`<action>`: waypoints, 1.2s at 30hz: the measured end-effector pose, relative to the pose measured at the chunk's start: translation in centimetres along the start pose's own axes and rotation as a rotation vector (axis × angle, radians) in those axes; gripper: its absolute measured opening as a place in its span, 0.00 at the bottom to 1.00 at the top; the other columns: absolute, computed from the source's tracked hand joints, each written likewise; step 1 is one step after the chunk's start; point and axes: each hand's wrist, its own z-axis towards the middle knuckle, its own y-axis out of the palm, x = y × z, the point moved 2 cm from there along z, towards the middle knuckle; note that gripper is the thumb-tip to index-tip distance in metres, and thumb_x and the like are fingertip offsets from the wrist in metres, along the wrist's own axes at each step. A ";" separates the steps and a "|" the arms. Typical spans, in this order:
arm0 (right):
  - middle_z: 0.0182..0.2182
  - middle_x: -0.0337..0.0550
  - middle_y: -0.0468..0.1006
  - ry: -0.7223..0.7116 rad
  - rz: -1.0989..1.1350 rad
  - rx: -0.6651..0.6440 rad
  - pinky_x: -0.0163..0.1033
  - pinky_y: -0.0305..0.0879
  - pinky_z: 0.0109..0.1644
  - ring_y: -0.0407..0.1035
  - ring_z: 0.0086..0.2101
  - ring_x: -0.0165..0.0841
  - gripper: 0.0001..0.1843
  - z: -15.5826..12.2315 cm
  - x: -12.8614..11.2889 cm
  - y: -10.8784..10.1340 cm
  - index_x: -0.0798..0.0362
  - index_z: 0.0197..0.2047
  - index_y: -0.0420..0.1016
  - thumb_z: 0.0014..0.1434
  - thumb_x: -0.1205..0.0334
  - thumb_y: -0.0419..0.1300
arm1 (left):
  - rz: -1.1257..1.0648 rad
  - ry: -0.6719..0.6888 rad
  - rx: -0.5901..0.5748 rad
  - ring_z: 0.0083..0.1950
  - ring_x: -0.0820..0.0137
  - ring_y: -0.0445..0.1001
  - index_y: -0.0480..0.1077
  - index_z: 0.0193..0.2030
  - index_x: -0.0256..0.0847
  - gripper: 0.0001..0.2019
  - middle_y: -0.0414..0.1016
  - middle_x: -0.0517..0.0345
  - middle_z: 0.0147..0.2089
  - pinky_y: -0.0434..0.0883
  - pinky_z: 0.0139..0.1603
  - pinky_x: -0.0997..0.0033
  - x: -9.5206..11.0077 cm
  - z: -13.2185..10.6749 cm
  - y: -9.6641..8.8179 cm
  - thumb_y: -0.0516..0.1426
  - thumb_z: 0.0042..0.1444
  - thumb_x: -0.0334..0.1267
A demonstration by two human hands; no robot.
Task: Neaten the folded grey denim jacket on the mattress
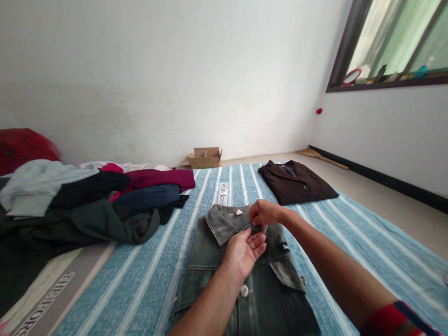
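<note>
A grey-green denim jacket (pixel 245 280) lies front up and folded into a block in front of me, its collar at the far end. My right hand (pixel 265 213) pinches the right side of the collar (pixel 224 224) from above. My left hand (pixel 245 252) is turned palm up just below, with its thumb and curled fingertips at the front edge of the collar. The exact hold of the left fingers is partly hidden. A round metal button (pixel 244 290) shows on the front placket below my left wrist.
A dark brown garment (pixel 297 183) lies folded at the far right of the blue striped sheet (pixel 154 275). Loose clothes (pixel 101 200) are heaped on the left. An opened cardboard box (pixel 206 158) stands by the wall, and a window (pixel 395 46) is at upper right.
</note>
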 end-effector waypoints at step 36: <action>0.14 0.30 0.69 0.139 -0.171 -0.079 0.33 0.71 0.31 0.71 0.22 0.27 0.05 -0.9 -1.8 -3.0 0.60 0.34 0.74 0.52 0.76 0.59 | -0.259 -0.032 -0.160 0.26 0.74 0.76 0.66 0.45 0.32 0.12 0.75 0.55 0.29 0.76 0.27 0.78 -0.7 -0.9 2.6 0.43 0.66 0.29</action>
